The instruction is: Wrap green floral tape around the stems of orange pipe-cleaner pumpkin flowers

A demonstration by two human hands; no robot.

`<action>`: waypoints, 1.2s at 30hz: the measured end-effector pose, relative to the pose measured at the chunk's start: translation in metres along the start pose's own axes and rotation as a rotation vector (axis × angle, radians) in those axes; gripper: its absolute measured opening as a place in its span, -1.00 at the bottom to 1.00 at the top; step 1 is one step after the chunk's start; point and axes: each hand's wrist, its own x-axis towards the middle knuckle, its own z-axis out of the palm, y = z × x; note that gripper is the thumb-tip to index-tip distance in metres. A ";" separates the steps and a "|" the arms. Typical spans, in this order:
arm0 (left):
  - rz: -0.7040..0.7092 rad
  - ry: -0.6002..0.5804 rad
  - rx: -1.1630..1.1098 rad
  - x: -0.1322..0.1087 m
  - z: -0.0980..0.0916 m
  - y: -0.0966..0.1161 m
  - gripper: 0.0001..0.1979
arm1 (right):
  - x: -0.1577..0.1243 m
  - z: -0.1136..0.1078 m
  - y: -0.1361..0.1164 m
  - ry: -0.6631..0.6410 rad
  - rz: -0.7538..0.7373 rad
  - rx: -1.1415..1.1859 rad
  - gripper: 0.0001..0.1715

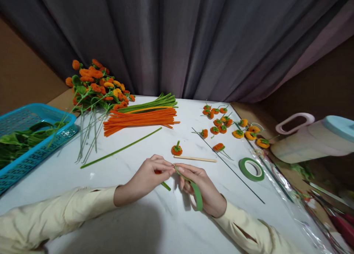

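Note:
My left hand (pixel 143 180) is closed, its fingers wrapped round a small orange chenille flower (pixel 158 172) that is mostly hidden. A green fuzzy stem piece (pixel 166 186) sticks out below those fingers. In my right hand (pixel 204 185) is a roll of green floral tape (pixel 198 198), partly covered by the palm, with a strip running up to the thumb. The fingertips of both hands meet over the table, so what they pinch there is hard to see. Just beyond them are an orange flower with a green top (pixel 176 149) and a thin wooden stick (pixel 195 159).
Orange pipe cleaners (pixel 142 121) and green ones (pixel 155 102) lie at the back. A bunch of stemmed flowers (pixel 95 84) and a blue basket (pixel 73 119) of leaves are left. Flower heads (pixel 218 129), a dark wire (pixel 229 165), another tape roll (pixel 251 169) and a pitcher (pixel 312 139) are right.

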 end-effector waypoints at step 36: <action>0.370 -0.118 0.188 0.008 -0.026 -0.035 -0.73 | 0.005 -0.001 -0.002 -0.163 -0.060 0.007 -0.58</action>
